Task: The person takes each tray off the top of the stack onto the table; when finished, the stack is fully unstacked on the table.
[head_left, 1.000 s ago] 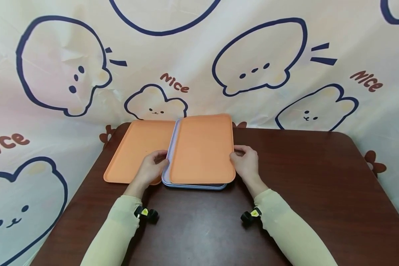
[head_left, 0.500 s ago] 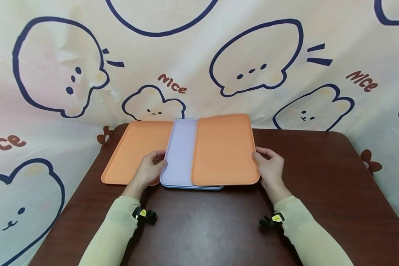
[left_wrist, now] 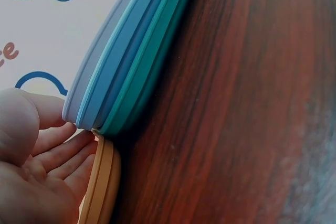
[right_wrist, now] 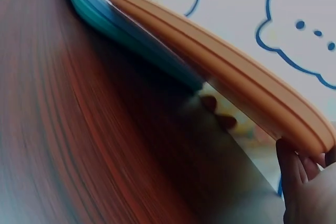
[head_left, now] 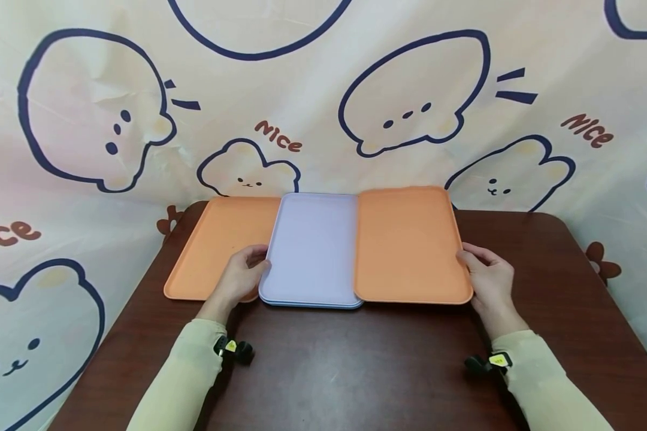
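Rightward slid the round-cornered orange tray point(head_left: 411, 246), gripped by right hand point(head_left: 490, 278); left hand point(head_left: 241, 274), unclenched, touches lavender tray point(head_left: 311, 248).

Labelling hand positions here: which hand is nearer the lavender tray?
Left. The left hand touches the lavender tray at its left edge; the right hand, farther off, grips the outer edge of the right orange tray.

Right hand point(right_wrist: 310, 195) grips orange tray point(right_wrist: 226, 66); teal tray point(right_wrist: 118, 38) on wooden table point(right_wrist: 100, 129).
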Available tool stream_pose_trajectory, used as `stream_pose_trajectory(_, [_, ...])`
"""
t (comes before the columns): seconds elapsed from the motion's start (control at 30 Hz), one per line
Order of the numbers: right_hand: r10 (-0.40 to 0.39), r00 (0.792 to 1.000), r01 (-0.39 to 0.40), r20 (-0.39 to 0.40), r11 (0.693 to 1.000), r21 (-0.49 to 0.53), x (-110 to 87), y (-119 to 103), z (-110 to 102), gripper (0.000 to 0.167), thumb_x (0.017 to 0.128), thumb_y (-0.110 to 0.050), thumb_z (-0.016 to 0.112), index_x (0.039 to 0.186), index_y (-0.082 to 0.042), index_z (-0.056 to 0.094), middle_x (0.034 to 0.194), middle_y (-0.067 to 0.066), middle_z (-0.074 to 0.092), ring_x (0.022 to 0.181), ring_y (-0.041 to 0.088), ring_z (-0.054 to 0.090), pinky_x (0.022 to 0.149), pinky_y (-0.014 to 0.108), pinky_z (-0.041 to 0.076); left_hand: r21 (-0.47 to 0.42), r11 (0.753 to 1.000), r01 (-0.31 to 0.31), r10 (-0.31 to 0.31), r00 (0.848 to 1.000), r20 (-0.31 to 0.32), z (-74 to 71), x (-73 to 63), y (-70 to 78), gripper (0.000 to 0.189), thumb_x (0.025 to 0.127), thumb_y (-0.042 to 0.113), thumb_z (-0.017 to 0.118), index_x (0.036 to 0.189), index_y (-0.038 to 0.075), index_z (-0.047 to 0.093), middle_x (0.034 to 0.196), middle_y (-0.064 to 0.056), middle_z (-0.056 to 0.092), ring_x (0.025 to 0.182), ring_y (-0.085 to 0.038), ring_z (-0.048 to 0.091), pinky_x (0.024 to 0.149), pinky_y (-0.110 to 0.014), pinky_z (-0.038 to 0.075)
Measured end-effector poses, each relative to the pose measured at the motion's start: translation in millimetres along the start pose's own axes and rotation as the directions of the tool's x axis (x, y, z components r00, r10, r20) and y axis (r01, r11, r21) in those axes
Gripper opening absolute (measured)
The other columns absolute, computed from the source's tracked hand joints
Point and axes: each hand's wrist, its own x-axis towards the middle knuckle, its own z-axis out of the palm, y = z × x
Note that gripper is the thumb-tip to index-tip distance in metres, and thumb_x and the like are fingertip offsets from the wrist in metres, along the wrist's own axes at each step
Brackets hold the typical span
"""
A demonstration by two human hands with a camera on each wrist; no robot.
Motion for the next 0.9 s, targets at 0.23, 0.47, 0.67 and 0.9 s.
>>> stream_pose_trajectory(0.23, [0.023, 1.0, -0.023, -0.001, 0.999, -0.041, 11.9, -0.9, -27.1, 0.032, 0.096, -0.012, 0.081, 0.128, -0.016, 0.081, 0.093, -0.014, 0.076, 0.081, 0.003, 0.076, 0.067, 0.022, 0.065, -0.009, 1.0, 0.005, -0.005, 1.0, 0.0, -1.8, -3.3, -0.7, 0.048, 0.109, 0.01, 0.057, 0.155, -0.004, 0.051, 0.154, -0.029, 0.056, 0.148, -0.043, 0.052, 0.125, -0.057, 0.042])
stream_pose_trajectory(0.47, [0.028, 0.998, -0.013, 0.049, 0.959, -0.282, 15.2, 5.1, -21.5, 0.044, 0.104, -0.025, 0.073, 0.146, -0.012, 0.069, 0.127, -0.001, 0.068, 0.092, 0.003, 0.071, 0.072, 0.019, 0.063, 0.007, 1.0, -0.003, 0.003, 1.0, -0.007, -3.9, -3.5, -1.5, 0.047, 0.109, 0.009, 0.056, 0.154, -0.005, 0.052, 0.153, -0.029, 0.057, 0.147, -0.043, 0.054, 0.126, -0.057, 0.042])
stream_pose_trajectory(0.67, [-0.137, 0.971, 0.234, 0.196, 0.712, -0.662, 14.8, 3.1, -23.8, 0.042, 0.108, -0.022, 0.062, 0.142, 0.002, 0.068, 0.15, 0.028, 0.06, 0.123, 0.035, 0.064, 0.08, 0.025, 0.06, 0.023, 1.0, -0.009, 0.009, 1.0, -0.002, -3.3, -2.5, -0.8, 0.047, 0.109, 0.009, 0.056, 0.154, -0.005, 0.052, 0.153, -0.029, 0.058, 0.147, -0.043, 0.054, 0.125, -0.057, 0.042])
stream_pose_trajectory(0.9, [-0.252, 0.9, 0.435, 0.355, 0.478, -0.763, 10.9, -8.2, -23.7, 0.042, 0.107, -0.02, 0.06, 0.137, 0.009, 0.068, 0.14, 0.036, 0.064, 0.128, 0.052, 0.06, 0.104, 0.065, 0.053, 0.027, 1.0, 0.013, -0.013, 1.0, 0.008, -2.1, -1.9, 1.0, 0.048, 0.11, 0.013, 0.058, 0.155, -0.001, 0.052, 0.155, -0.026, 0.057, 0.148, -0.042, 0.053, 0.125, -0.058, 0.042])
